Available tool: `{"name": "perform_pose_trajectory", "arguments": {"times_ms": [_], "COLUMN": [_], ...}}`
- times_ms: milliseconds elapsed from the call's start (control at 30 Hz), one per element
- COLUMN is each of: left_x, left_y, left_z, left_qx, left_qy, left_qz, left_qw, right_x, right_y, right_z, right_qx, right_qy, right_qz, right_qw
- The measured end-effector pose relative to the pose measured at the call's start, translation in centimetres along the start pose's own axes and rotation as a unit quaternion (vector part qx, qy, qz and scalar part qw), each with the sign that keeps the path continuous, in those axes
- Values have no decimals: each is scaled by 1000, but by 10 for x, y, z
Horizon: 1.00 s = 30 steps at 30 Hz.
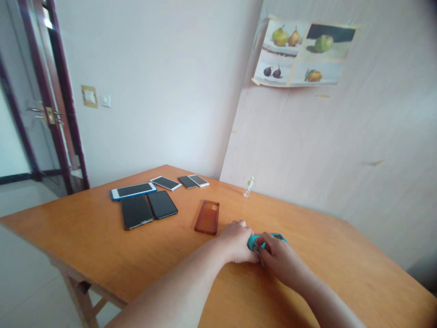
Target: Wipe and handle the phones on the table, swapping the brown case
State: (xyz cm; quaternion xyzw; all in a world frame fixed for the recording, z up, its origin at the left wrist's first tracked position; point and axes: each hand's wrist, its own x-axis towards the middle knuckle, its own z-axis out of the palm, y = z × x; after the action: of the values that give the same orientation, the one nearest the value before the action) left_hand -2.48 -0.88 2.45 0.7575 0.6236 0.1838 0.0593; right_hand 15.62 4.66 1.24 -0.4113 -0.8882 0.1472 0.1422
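Observation:
On the table's near side lies a teal phone (252,241) with a dark camera block showing at its far right corner. My left hand (238,240) is closed on its left end, the fingertips partly hidden. Pressed against the teal back, my right hand (280,258) is closed in a pinch on a small greyish cloth (258,253), mostly covered by the fingers. Just left of the hands rests a clear reddish-brown phone case (207,217). Behind them a small clear spray bottle (249,187) stands upright.
Several phones lie at the table's left: a white one in a blue case (134,190), two black ones (137,211), and more phones (166,183) toward the back corner. The wooden table (177,255) meets a wall and a leaning board (307,146). A door (41,105) stands at far left.

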Motion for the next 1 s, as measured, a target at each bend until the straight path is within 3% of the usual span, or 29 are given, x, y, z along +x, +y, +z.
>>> {"name": "perform_pose_trajectory", "arguments": {"times_ms": [133,200,267,433,500,633,700,767,900,1000], "left_x": [1,1,1,0,0,0,0,1,2,2], "left_y": [-1,-1,-1,1,1,0,0,-1,-1,-1], "left_z": [0,1,1,0,0,-1,0,1,3,4], "left_qx": [-9,-13,-12,-1,-1,0,1,2,0,2], "left_qy": [-5,-6,-6,-11,-13,-20,-21,-22,-22,-16], "left_qz": [1,3,3,-3,-1,2,2,2,1,1], "left_qw": [1000,1000,1000,1000,1000,1000,1000,1000,1000,1000], "right_x": [4,6,7,8,9,10,10,11,13,16], "right_y": [47,66,63,16,20,68,82,77,36,32], "right_z": [-15,-20,-16,8,8,-8,-12,-9,7,6], "right_qx": [-57,-77,-74,3,-4,-44,-42,-28,17,0], "right_qy": [43,55,56,7,10,58,67,59,6,8], "right_qz": [146,185,167,-18,-8,134,170,146,6,2], "right_qw": [987,978,982,1000,1000,988,982,987,1000,1000]}}
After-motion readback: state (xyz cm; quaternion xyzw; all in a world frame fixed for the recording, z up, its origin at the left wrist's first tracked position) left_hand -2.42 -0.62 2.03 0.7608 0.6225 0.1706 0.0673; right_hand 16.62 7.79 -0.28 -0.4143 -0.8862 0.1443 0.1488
